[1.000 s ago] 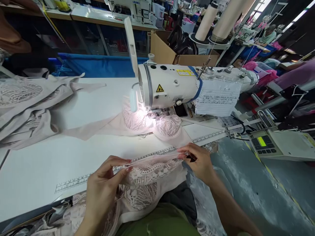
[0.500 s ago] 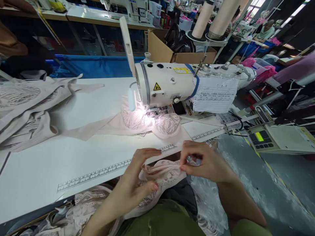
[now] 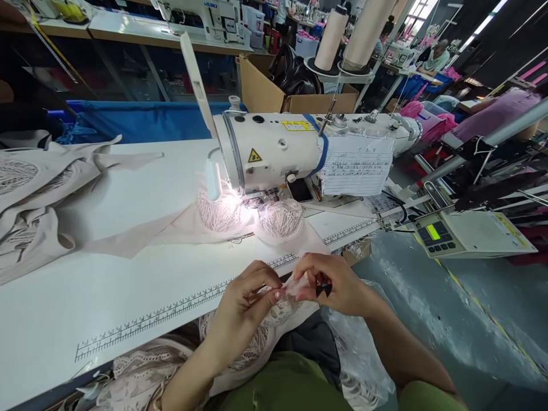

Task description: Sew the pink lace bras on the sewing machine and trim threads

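Note:
Over my lap, a pale pink lace bra (image 3: pixel 252 347) hangs below the table's front edge. My left hand (image 3: pixel 250 305) is closed, pinching its upper edge between thumb and fingers. Close beside it, my right hand (image 3: pixel 331 282) pinches the same thin pink fabric. A small dark object (image 3: pixel 324 290) shows against the right hand's curled fingers; its kind is unclear. Ahead, another pale pink bra (image 3: pixel 280 221) lies under the lit head of a white sewing machine (image 3: pixel 269 148), its band stretching left across the table.
Several pink bra pieces (image 3: pixel 38 194) are heaped on the table's left. Printed rulers (image 3: pixel 149 322) run along the front edge of the white table (image 3: pixel 141 285). More lace pieces (image 3: pixel 149 365) and a clear plastic bag (image 3: pixel 359 342) lie near my lap. A control box (image 3: pixel 475 234) stands right.
My left hand has gone from spread fingers to a pinch on the bra's edge, closer to my right hand. The camera view has shifted slightly to the right.

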### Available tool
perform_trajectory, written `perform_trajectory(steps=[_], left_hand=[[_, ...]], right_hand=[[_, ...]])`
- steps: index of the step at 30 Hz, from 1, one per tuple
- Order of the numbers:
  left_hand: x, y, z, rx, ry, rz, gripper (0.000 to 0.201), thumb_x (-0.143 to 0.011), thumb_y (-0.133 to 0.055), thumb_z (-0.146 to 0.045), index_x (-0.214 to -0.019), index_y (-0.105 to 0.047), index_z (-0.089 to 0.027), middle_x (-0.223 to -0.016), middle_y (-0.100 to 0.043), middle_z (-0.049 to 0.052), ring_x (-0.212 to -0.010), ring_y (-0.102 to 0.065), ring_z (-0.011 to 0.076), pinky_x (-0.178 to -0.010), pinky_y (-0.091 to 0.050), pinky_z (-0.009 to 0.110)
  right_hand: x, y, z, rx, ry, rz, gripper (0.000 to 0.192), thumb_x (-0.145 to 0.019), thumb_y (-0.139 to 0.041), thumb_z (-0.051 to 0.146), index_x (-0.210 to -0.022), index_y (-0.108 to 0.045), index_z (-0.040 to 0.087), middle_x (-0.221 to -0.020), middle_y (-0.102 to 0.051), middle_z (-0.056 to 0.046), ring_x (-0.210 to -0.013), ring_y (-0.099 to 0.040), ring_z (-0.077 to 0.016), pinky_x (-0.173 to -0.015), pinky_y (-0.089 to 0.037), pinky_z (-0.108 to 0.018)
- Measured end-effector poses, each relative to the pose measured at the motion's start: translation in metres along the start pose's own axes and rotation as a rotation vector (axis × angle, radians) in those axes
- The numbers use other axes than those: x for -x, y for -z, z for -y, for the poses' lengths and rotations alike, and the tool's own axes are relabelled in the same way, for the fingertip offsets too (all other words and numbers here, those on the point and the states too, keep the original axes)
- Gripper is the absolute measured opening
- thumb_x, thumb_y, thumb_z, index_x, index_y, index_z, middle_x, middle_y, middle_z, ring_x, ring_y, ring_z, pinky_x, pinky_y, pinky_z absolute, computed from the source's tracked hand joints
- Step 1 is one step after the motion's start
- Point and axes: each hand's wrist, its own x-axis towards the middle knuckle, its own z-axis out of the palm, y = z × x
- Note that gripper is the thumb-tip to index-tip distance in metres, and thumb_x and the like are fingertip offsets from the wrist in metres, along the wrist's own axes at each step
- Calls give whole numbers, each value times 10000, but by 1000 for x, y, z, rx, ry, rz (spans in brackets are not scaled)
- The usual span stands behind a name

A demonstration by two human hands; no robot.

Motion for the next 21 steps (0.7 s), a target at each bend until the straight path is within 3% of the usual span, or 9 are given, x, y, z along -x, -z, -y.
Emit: perform_trajectory(steps=[3,9,14,21], left_hand=[[-1,-2,-1,-22,-4,-4,186,-957,-588,-263,-795,-662,-209,-864,-586,56,-834,-577,175,-647,-469,239],[-2,-3,-7,-47,-8,-46,194,-925,-618,-266,-745,-655,-202,-847,-589,61,-809,-594,179,-600,-487,223],[-3,-7,-10,21,35,-37,210,-919,-610,-289,-731,-634,-200,-842,-636,66,-803,-608,178,-604,-493,215],[-2,-8,-10,61,126,-19,249,-935,-579,-336,-734,-560,-190,-828,-608,42,-697,-533,135,-587,-471,204]], right_hand=[[-1,2,-1,-43,-27,-16,181,-912,-688,347,-1000,-584,227,-616,-389,89,-502,-371,-67,-490,-302,-191],[-3,6,2,-91,-2,3,114,-916,-666,309,-914,-602,215,-909,-634,-22,-639,-496,-84,-541,-401,-195],[-4,1,6,-207,-49,-155,183,-938,-607,282,-789,-545,196,-888,-662,-42,-554,-457,-66,-493,-381,-204],[-7,-8,11,-288,-70,-255,228,-863,-662,248,-726,-489,193,-800,-623,-9,-529,-394,-53,-484,-334,-205]])
